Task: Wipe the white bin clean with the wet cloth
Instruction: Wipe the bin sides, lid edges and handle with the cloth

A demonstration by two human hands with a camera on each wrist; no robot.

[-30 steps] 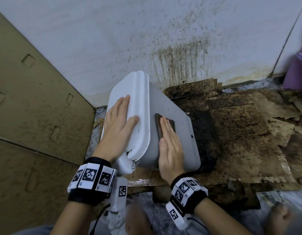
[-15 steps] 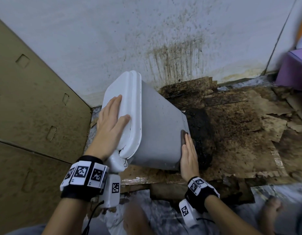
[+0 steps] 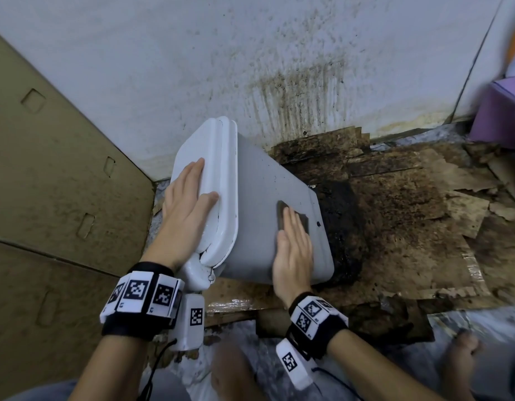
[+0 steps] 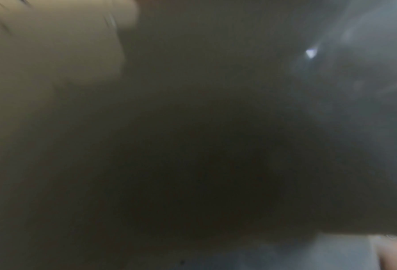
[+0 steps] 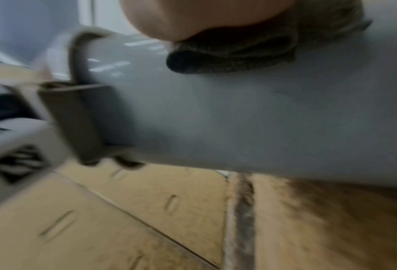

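Your right hand [image 3: 294, 250] is lying flat, fingers straight, pressing the wet cloth [image 3: 292, 219] against the upturned side of the white bin [image 3: 256, 215]. Your left hand [image 3: 186, 206] is spread open over the bin's lid [image 3: 204, 157], bracing it; the left wrist view is too dark to confirm how firmly. The bin is leaning tipped toward the stained wall [image 3: 294, 91], its base end sitting on the sodden cardboard [image 3: 395, 204] beyond the cloth. It is probably handling as light, stiff, smooth plastic, slick where wet, so you are likely best steadying it at the lid rim. The cloth is soft and folded.
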